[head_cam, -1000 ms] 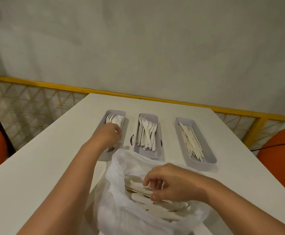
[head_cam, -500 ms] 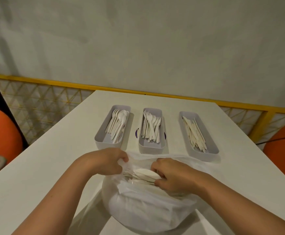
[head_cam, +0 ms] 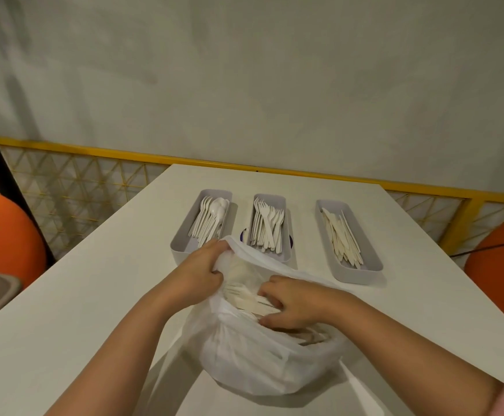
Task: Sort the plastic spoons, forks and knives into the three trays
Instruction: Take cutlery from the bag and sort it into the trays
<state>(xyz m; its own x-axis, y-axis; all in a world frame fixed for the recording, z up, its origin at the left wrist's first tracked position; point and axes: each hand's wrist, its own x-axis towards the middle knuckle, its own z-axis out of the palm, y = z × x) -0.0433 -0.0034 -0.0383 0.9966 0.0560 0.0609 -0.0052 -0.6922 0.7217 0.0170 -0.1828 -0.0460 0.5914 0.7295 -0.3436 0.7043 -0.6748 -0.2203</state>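
We can read no writing. The only mark is a dark blue patch [head_cam: 244, 234] at the near sides of the middle tray, half hidden by the bag, and we cannot make it out.

The white plastic bag [head_cam: 259, 361] sits on the white desk [head_cam: 94, 295] and serves as our landmark. Its mouth is open and holds a heap of loose cutlery [head_cam: 244, 291], still unsorted, with fork tines showing at the top.

The left grip [head_cam: 199, 268] is at the bag's far left rim, fingers curled tight round a fold of the plastic. The right grip [head_cam: 292, 304] is inside the bag's mouth, fingers and thumb bent round a few of the white handles.

Three grey trays lie side by side just beyond the bag, each with its long side running away from it:
- The left tray [head_cam: 181, 244], behind the bag's left rim, holds spoons [head_cam: 211, 217], bowls at the far end.
- The middle tray [head_cam: 270, 197], straight behind the bag and partly covered by its raised rim, holds forks [head_cam: 267, 226], tines at the far end.
- The right tray [head_cam: 356, 276], beyond the bag to its right and apart from it, holds knives [head_cam: 342, 235].

Farther behind the bag runs a yellow rail [head_cam: 274, 169] with mesh below. An orange rounded shape [head_cam: 1, 235] sits off to each side.
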